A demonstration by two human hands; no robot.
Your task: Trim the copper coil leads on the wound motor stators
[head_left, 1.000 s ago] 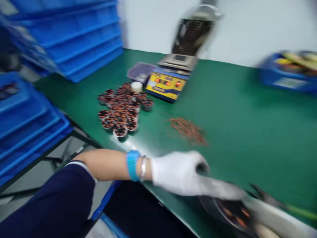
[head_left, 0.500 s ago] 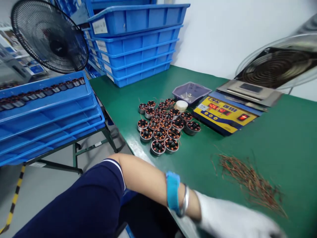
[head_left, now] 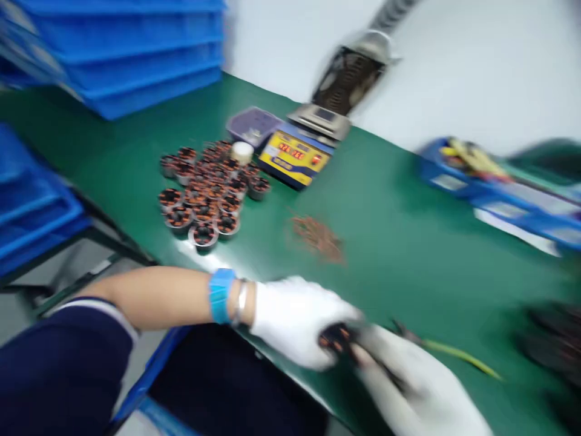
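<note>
In front of me, my left hand, in a white glove, is closed on a ring-shaped motor stator with copper windings. My right hand, also gloved with a bare fingertip showing, meets the left one and pinches the stator's right side. Motion blur smears the fingers and hides part of the stator. Just beyond the right hand, pliers with a yellow-green handle lie on the green table. To the left stands a cluster of similar stators, several of them with copper windings facing up.
A pile of copper wire scraps lies mid-table. Behind it are a yellow-and-blue digital unit, a purple tray and a white round piece. Blue crates stack at left; blue bins and blurred dark parts are at right.
The view has swung right, bringing the right hand, pliers and blue bins into sight. My left hand now meets the right at the stator.
</note>
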